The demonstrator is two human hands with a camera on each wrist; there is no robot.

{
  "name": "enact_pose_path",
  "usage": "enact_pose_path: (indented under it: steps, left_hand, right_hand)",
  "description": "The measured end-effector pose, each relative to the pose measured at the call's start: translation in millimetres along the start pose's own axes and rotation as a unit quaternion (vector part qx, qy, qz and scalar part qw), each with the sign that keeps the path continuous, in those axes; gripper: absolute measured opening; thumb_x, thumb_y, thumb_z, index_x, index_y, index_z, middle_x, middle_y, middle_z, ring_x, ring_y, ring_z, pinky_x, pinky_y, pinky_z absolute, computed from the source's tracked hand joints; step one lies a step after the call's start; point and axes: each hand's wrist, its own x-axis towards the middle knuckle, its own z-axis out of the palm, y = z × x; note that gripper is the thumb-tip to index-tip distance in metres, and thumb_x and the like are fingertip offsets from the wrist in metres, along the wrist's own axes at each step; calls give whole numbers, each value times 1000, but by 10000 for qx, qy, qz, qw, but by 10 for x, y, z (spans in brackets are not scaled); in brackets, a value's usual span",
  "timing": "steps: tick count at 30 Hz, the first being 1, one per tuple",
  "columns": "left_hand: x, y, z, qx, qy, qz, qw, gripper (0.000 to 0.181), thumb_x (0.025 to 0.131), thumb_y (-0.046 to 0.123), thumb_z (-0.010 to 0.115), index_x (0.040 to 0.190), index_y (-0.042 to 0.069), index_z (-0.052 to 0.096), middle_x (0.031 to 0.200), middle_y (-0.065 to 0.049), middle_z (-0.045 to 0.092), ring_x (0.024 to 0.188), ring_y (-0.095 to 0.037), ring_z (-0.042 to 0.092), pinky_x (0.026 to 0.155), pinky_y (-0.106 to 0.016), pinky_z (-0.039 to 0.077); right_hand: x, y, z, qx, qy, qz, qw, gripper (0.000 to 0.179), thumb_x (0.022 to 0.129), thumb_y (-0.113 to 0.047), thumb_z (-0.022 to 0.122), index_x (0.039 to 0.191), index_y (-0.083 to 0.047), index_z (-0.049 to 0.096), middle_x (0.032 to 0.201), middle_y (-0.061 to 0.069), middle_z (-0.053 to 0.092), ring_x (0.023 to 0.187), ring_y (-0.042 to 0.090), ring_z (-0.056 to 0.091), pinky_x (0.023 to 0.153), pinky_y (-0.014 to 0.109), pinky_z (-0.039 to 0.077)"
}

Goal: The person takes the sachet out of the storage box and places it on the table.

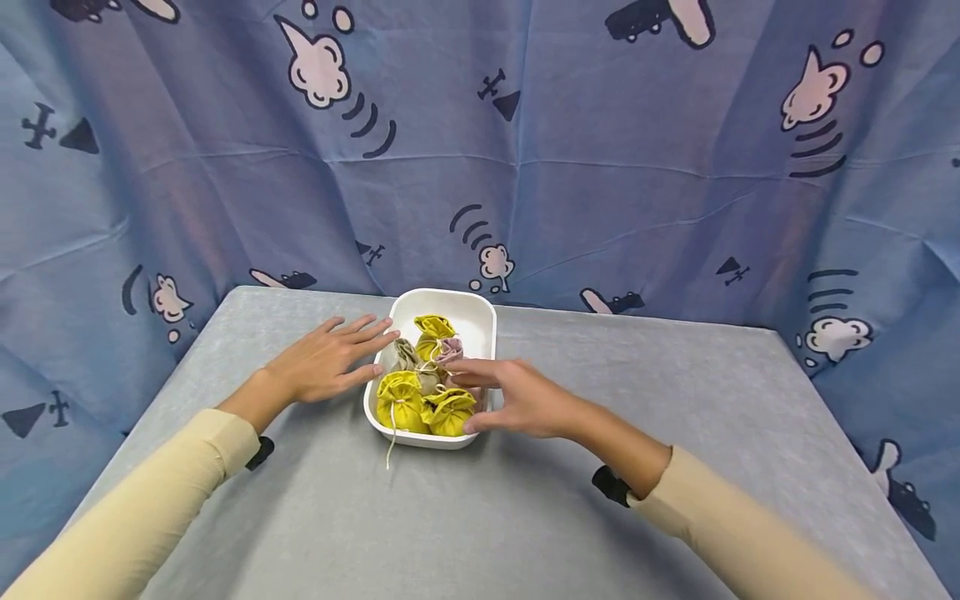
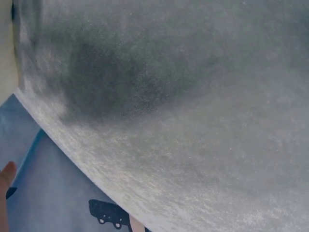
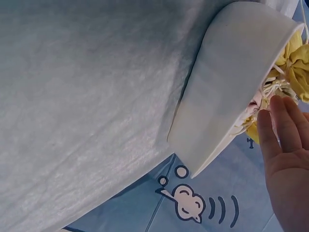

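Observation:
A white plastic tub (image 1: 480, 321) holds several small drawstring pouches. Three are yellow: one toward the back (image 1: 433, 329), one at the front left (image 1: 401, 402) with its cord hanging over the rim, and one at the front right (image 1: 448, 412). Between them lie a pink pouch (image 1: 450, 350) and an olive-grey pouch (image 1: 406, 354). My left hand (image 1: 330, 358) is at the tub's left rim, fingers spread and nearly straight. Over the right rim reaches my right hand (image 1: 517, 396), its fingers above the pouches and its thumb by the front-right yellow one. In the right wrist view its fingers (image 3: 285, 125) look extended.
The tub stands on a grey cloth-covered table (image 1: 637, 400), near its back edge. A blue patterned curtain (image 1: 570, 208) hangs behind and along the sides. Mostly tabletop fills the left wrist view, with part of a finger or hand at its lower left edge.

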Motion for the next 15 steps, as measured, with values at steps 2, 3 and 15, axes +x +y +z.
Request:
enact_pose_path:
  steps: [2, 3, 15]
  left_hand:
    - [6, -2, -6, -35, -11, 2, 10000, 64, 104, 53, 40, 159, 23, 29, 163, -2, 25, 150, -30, 22, 116, -63, 16]
    - [8, -4, -9, -39, -16, 7, 10000, 63, 104, 53, 40, 158, 23, 29, 163, -2, 25, 150, -30, 23, 116, -63, 17]
    - [3, -31, -1, -111, -53, 30, 9999, 63, 104, 53, 39, 159, 24, 29, 163, 0, 24, 150, -29, 21, 117, -62, 16]
  right_hand:
    - [29, -1, 14, -7, -12, 1, 10000, 77, 81, -14, 83, 149, -8, 46, 142, 12, 56, 128, 22, 57, 109, 43, 41]
    - [43, -1, 19, -18, -14, 1, 10000, 77, 81, -14, 83, 148, -7, 47, 142, 12, 56, 128, 22, 57, 108, 42, 42]
    - [192, -10, 132, -428, -82, -42, 9990, 60, 84, -9, 80, 139, -5, 57, 136, 5, 62, 123, 17, 59, 104, 35, 46]
